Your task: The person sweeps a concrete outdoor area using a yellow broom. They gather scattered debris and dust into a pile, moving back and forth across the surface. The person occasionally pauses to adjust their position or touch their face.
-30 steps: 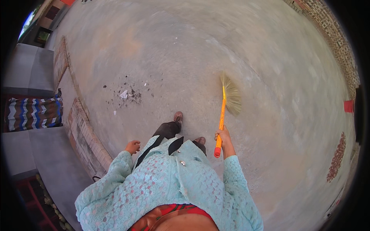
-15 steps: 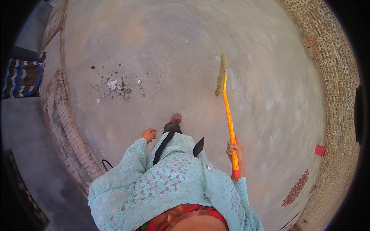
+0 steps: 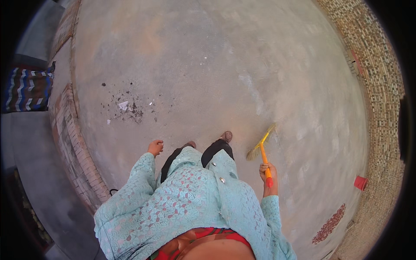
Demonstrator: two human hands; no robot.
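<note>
Dark-grey loose debris point(image 3: 137, 114) with white paper-like scraps point(image 3: 123, 105), between nine and ten o'clock: seemingly part-gathered, stray bits point(image 3: 103, 84) left uncollected. Left hand point(image 3: 156, 147), between eight and nine: empty, loosely curled. Orange-handled, straw-bristled broom point(image 3: 263, 152), between three and four: gripped by the right hand point(image 3: 274, 174) near its red-capped end.

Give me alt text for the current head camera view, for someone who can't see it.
A person's right hand grips an orange-handled broom, seen from above; the left hand looks empty. Dark debris and white scraps lie on the grey ground ahead to the left.
</note>
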